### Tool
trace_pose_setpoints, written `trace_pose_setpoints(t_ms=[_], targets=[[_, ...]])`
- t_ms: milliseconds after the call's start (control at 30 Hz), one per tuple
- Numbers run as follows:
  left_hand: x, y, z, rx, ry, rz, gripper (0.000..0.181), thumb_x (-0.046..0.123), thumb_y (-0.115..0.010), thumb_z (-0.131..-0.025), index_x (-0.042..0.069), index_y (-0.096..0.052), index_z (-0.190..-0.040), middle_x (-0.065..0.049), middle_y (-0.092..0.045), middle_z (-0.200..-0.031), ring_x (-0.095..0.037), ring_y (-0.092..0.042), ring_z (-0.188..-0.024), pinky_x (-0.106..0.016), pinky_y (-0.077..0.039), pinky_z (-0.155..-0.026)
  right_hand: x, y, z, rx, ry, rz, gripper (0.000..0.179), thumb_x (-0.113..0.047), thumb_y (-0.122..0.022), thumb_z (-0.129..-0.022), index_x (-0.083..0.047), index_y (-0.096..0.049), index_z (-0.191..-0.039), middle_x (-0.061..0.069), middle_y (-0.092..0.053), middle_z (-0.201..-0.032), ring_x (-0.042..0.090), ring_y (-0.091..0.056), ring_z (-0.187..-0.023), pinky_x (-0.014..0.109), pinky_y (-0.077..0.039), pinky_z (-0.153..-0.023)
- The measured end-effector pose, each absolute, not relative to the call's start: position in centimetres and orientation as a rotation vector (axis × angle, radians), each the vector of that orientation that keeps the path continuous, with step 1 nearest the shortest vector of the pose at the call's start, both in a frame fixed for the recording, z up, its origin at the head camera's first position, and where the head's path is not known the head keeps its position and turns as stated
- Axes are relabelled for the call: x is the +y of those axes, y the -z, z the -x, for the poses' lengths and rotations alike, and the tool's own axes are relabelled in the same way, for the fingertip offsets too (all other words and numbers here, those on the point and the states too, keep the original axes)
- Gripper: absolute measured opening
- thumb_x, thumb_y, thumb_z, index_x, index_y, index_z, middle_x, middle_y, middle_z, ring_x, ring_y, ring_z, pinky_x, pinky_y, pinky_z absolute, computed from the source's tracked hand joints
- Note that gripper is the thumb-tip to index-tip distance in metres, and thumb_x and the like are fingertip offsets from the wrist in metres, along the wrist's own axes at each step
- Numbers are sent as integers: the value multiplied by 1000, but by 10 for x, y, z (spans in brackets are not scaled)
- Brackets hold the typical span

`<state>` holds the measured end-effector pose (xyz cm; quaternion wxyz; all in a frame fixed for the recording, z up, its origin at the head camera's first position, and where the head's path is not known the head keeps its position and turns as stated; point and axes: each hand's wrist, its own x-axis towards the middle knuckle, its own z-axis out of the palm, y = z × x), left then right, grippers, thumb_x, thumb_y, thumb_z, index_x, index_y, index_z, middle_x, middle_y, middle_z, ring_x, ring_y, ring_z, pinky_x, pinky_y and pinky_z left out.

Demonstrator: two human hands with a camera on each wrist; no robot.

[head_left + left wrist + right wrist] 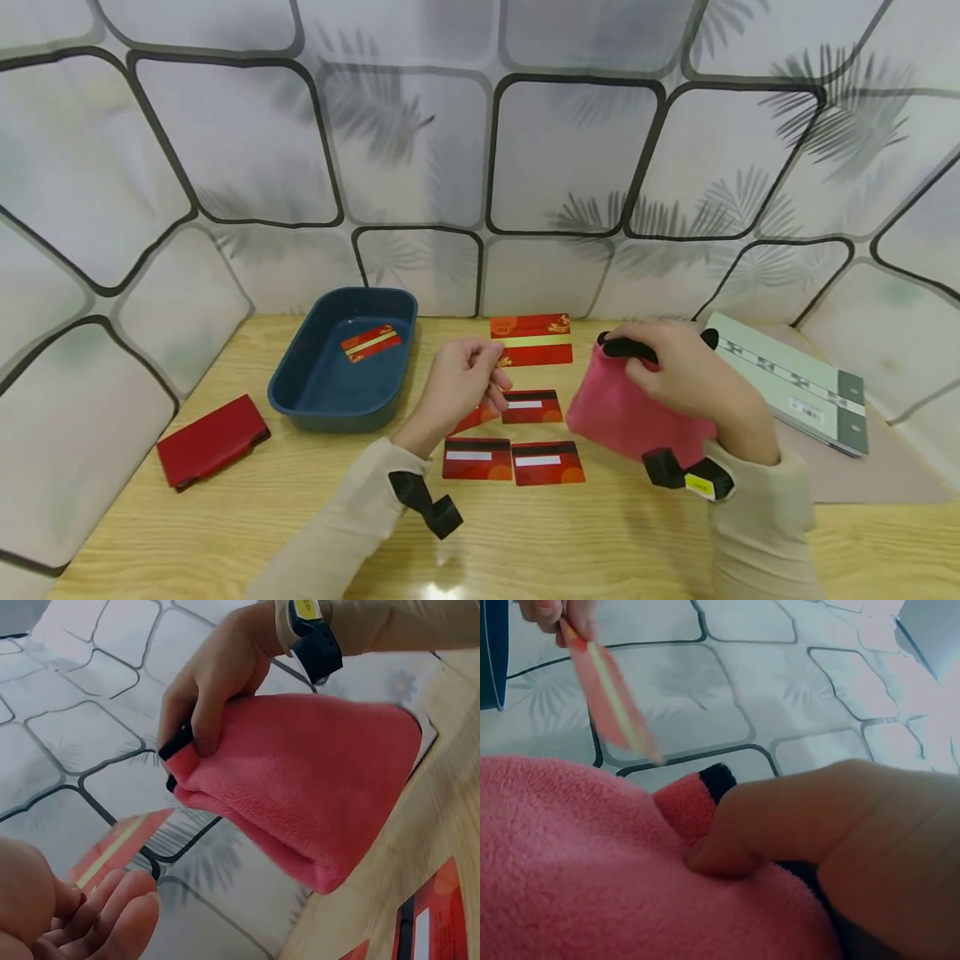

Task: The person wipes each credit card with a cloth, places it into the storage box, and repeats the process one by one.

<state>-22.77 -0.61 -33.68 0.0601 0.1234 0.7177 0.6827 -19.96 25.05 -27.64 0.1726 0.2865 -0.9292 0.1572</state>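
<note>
My left hand (pixel 459 385) pinches a red card with a yellow stripe (pixel 538 337) by its edge, raised above the table. The same card (pixel 609 694) hangs from those fingers in the right wrist view. A pink plush cloth with black trim (pixel 637 410) is held by its trimmed top in my right hand (pixel 697 375), thumb pressing into the pile. The left wrist view shows the cloth (pixel 300 772) folded and hanging in a wide fold. Beneath the hands lie several red cards, including a card with a black stripe and white strip (pixel 477 459) and its neighbour card (pixel 548 463).
A blue plastic tray (pixel 318 414) at the left has one red card (pixel 371 342) inside. Left of it lies a dark red wallet (pixel 212 442). On the right, a pale green notebook (pixel 787 379) rests on a grey-beige mat (pixel 840 479). Patterned fabric (pixel 420 183) encloses the wooden table.
</note>
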Motion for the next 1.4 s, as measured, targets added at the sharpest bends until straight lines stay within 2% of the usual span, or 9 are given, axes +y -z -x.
trace_pose_setpoints(t_ms=[167,333,567,700,800,1000,1100,1167,1400], targets=[[-5,339,230,2114,-2037,-417,25,12,-48,-101,-6,-60,-89,-23,-69,-79,-16,-64,-50,-32,-57,-53,245,274,195,-2563,-478,-867,31,7,-58,-77,-6,-68,-103,2,-69,-95,15,-58,-82,37,-51,-73],[-2,342,231,2091,-1940,-486,21,8,-48,-101,-8,-58,-90,-26,-68,-87,-20,-68,-58,-34,-59,-58,235,275,192,-2585,-537,-868,34,6,-58,-81,-7,-66,-111,6,-68,-101,17,-58,-86,38,-51,-73],[-4,343,232,2184,-1861,-550,16,5,-53,-97,-7,-62,-93,-18,-64,-82,-19,-68,-66,-29,-58,-65,221,280,195,-2636,-524,-880,36,5,-56,-83,-9,-66,-114,7,-64,-100,21,-58,-86,39,-50,-73],[-4,344,233,2211,-1854,-584,11,3,-55,-96,-7,-60,-91,-13,-62,-80,-26,-66,-72,-28,-57,-69,215,284,197,-2640,-490,-841,36,2,-56,-84,-9,-66,-116,8,-63,-96,23,-58,-84,39,-48,-73],[-4,345,233,2251,-1831,-574,8,1,-57,-94,-5,-58,-100,-13,-63,-83,-31,-66,-74,-31,-57,-70,209,288,198,-2665,-477,-818,36,1,-56,-85,-9,-66,-118,9,-60,-93,23,-55,-82,37,-47,-71],[-6,345,230,2318,-1738,-610,45,0,-57,-93,-2,-44,-137,-16,-66,-87,-22,-64,-63,-25,-45,-52,199,296,198,-2664,-441,-873,32,4,-55,-85,-6,-71,-111,8,-55,-85,20,-50,-76,33,-45,-68],[-6,346,227,2309,-1711,-671,47,-1,-56,-94,-2,-41,-138,-17,-66,-87,-15,-61,-59,-23,-41,-50,193,299,197,-2628,-343,-873,31,8,-56,-85,-8,-73,-106,9,-55,-84,23,-53,-76,35,-44,-67],[-5,346,226,2310,-1709,-691,46,-1,-55,-94,-2,-41,-138,-17,-65,-88,-14,-60,-58,-22,-44,-52,188,301,196,-2622,-270,-832,33,8,-57,-85,-11,-73,-106,8,-57,-87,25,-55,-80,37,-42,-68],[-2,343,226,2423,-1671,-644,44,-1,-57,-93,0,-46,-136,-16,-66,-89,-23,-56,-55,-23,-45,-52,178,307,198,-2665,-129,-724,36,4,-55,-89,-19,-71,-113,6,-66,-96,26,-56,-89,39,-39,-68]])
